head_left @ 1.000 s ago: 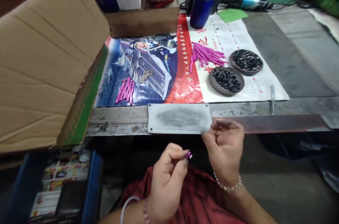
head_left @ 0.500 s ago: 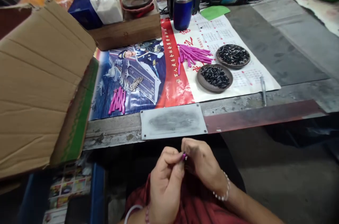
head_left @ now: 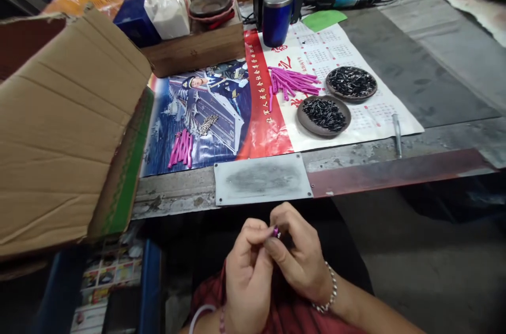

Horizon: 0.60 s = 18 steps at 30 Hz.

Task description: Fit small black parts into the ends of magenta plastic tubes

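My left hand (head_left: 247, 271) pinches a small pink tube (head_left: 274, 231) over my lap, just below the table edge. My right hand (head_left: 300, 255) has come in against it, fingers curled and touching the tube's tip, where something tiny and pale shows. On the table lie a small group of pink tubes (head_left: 181, 147), a little heap of small metal pieces (head_left: 207, 124), a larger pile of pink tubes (head_left: 292, 82) and two shallow brown dishes of black pieces (head_left: 324, 114) (head_left: 351, 82).
A big cardboard box flap (head_left: 67, 123) juts over the left. A grey metal plate (head_left: 263, 178) sits at the table's front edge, a thin metal tool (head_left: 396, 134) to its right. A blue flask (head_left: 277, 12) and a wooden box (head_left: 197, 49) stand at the back.
My right hand came down and left from the table edge to meet my left hand at the pink tube. The view shifted slightly.
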Each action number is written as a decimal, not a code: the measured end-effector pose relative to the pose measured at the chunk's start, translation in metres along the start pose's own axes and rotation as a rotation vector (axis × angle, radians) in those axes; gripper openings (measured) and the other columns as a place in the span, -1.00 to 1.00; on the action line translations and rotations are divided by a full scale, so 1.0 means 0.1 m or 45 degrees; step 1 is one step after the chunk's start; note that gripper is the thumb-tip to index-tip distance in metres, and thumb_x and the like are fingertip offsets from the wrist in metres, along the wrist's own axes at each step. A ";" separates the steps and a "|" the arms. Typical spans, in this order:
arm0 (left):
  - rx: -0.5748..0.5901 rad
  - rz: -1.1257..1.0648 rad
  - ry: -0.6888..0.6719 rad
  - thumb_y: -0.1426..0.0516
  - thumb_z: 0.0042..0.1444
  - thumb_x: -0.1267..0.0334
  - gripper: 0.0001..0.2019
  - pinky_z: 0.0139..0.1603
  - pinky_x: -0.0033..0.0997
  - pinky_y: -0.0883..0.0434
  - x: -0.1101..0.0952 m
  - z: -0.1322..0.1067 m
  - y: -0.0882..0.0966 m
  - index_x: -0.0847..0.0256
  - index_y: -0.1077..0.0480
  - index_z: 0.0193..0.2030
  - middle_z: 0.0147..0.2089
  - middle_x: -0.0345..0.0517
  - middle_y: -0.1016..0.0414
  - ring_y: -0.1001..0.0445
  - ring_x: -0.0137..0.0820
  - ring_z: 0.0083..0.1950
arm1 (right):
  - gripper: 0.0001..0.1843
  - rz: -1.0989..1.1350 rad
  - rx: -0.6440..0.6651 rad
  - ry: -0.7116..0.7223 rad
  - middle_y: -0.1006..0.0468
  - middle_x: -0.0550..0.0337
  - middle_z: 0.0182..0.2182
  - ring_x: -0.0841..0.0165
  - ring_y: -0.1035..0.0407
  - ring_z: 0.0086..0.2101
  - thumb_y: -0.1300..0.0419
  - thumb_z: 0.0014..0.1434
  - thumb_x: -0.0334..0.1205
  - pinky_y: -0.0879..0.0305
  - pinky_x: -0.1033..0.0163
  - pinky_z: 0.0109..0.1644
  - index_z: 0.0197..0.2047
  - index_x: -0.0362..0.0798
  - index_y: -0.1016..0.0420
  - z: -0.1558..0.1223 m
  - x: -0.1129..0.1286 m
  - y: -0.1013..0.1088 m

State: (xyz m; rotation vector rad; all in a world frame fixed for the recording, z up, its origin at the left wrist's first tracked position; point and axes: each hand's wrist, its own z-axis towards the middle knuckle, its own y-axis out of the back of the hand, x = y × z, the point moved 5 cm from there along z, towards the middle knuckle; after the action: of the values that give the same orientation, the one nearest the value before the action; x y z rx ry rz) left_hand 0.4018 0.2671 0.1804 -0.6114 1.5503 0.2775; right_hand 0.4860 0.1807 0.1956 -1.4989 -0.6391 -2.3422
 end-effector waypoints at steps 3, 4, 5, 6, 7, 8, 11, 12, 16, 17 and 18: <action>0.005 -0.031 0.044 -0.14 0.36 0.33 -0.91 -0.10 -0.55 -0.42 0.03 0.01 -0.01 0.08 -0.48 -0.14 -0.18 -0.20 -0.38 -0.42 -0.46 -0.17 | -0.81 -0.083 -0.083 0.077 -0.30 0.27 -0.47 0.40 -0.23 -0.48 -0.11 0.35 -0.26 -0.17 0.30 -0.43 -0.34 0.00 -0.29 0.01 0.02 0.02; 0.008 -0.039 0.049 -0.14 0.36 0.33 -0.91 -0.12 -0.55 -0.41 0.04 0.01 -0.02 0.09 -0.48 -0.16 -0.19 -0.20 -0.37 -0.41 -0.46 -0.19 | -0.76 -0.082 -0.066 0.080 -0.27 0.29 -0.51 0.42 -0.19 -0.51 -0.08 0.36 -0.28 -0.11 0.30 -0.46 -0.39 0.00 -0.27 0.01 0.01 0.01; 0.009 -0.046 0.051 -0.15 0.35 0.33 -0.91 -0.14 -0.55 -0.41 0.04 0.01 -0.02 0.10 -0.48 -0.17 -0.21 -0.20 -0.36 -0.41 -0.47 -0.20 | -0.69 -0.042 -0.028 0.039 -0.23 0.31 -0.55 0.44 -0.15 -0.55 -0.05 0.39 -0.27 -0.05 0.30 -0.48 -0.44 0.00 -0.24 0.02 -0.02 0.00; 0.007 -0.053 0.057 -0.15 0.36 0.33 -0.91 -0.17 -0.56 -0.40 0.05 0.01 -0.03 0.10 -0.47 -0.17 -0.21 -0.20 -0.36 -0.40 -0.47 -0.21 | -0.61 0.028 0.028 -0.038 -0.18 0.33 -0.58 0.46 -0.10 -0.58 -0.01 0.42 -0.23 0.00 0.30 -0.50 -0.49 0.00 -0.19 0.03 -0.06 -0.02; 0.006 -0.062 0.066 -0.14 0.36 0.33 -0.92 -0.21 -0.57 -0.39 0.06 0.01 -0.03 0.10 -0.47 -0.17 -0.21 -0.20 -0.36 -0.39 -0.48 -0.23 | -0.54 0.112 0.086 -0.127 -0.13 0.35 -0.60 0.47 -0.06 -0.60 0.05 0.46 -0.18 0.03 0.31 -0.52 -0.53 0.00 -0.14 0.03 -0.11 -0.04; 0.007 -0.070 0.084 -0.14 0.36 0.33 -0.91 -0.25 -0.58 -0.37 0.07 0.00 -0.03 0.10 -0.47 -0.17 -0.21 -0.20 -0.35 -0.38 -0.49 -0.25 | -0.49 0.189 0.135 -0.205 -0.10 0.35 -0.62 0.48 -0.04 -0.61 0.12 0.49 -0.13 0.04 0.32 -0.54 -0.55 0.00 -0.10 0.03 -0.15 -0.06; 0.021 -0.056 0.110 -0.14 0.36 0.35 -0.90 -0.30 -0.58 -0.35 0.08 -0.01 -0.03 0.10 -0.47 -0.16 -0.20 -0.20 -0.33 -0.36 -0.50 -0.28 | -0.41 0.278 0.196 -0.253 -0.13 0.33 -0.61 0.47 -0.07 -0.60 0.24 0.51 0.05 0.00 0.32 -0.55 -0.54 0.00 -0.09 0.01 -0.20 -0.08; 0.022 -0.042 0.099 -0.14 0.36 0.35 -0.90 -0.28 -0.58 -0.35 0.07 -0.01 -0.02 0.10 -0.47 -0.15 -0.20 -0.20 -0.33 -0.37 -0.50 -0.27 | -0.40 0.285 0.203 -0.232 -0.15 0.31 -0.60 0.47 -0.09 -0.59 0.23 0.49 0.10 0.00 0.31 -0.54 -0.54 0.00 -0.10 0.01 -0.20 -0.08; 0.042 -0.025 0.070 -0.13 0.36 0.35 -0.91 -0.19 -0.56 -0.38 0.05 -0.01 -0.01 0.10 -0.47 -0.14 -0.20 -0.20 -0.33 -0.39 -0.47 -0.21 | -0.46 0.274 0.238 -0.142 -0.10 0.32 -0.59 0.47 -0.05 -0.57 0.10 0.49 0.01 0.08 0.26 -0.50 -0.53 -0.02 -0.14 -0.01 -0.18 -0.07; 0.047 -0.025 0.071 -0.13 0.36 0.35 -0.90 -0.18 -0.56 -0.39 0.05 0.00 -0.01 0.10 -0.47 -0.14 -0.20 -0.20 -0.33 -0.39 -0.47 -0.21 | -0.50 0.271 0.242 -0.127 -0.10 0.33 -0.58 0.47 -0.05 -0.57 0.08 0.49 -0.06 0.08 0.26 -0.49 -0.51 -0.02 -0.15 -0.01 -0.16 -0.07; 0.049 -0.024 0.066 -0.13 0.37 0.35 -0.90 -0.17 -0.57 -0.39 0.04 0.00 -0.01 0.10 -0.47 -0.15 -0.20 -0.20 -0.34 -0.40 -0.47 -0.20 | -0.55 0.277 0.244 -0.119 -0.13 0.32 -0.56 0.47 -0.08 -0.55 0.05 0.48 -0.13 0.05 0.27 -0.48 -0.48 -0.02 -0.18 0.00 -0.15 -0.06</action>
State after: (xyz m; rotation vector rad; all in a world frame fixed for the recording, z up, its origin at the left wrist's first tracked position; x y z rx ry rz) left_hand 0.4022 0.2657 0.1761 -0.6069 1.5955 0.2188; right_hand 0.4892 0.1860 0.1806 -1.5151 -0.6662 -2.0005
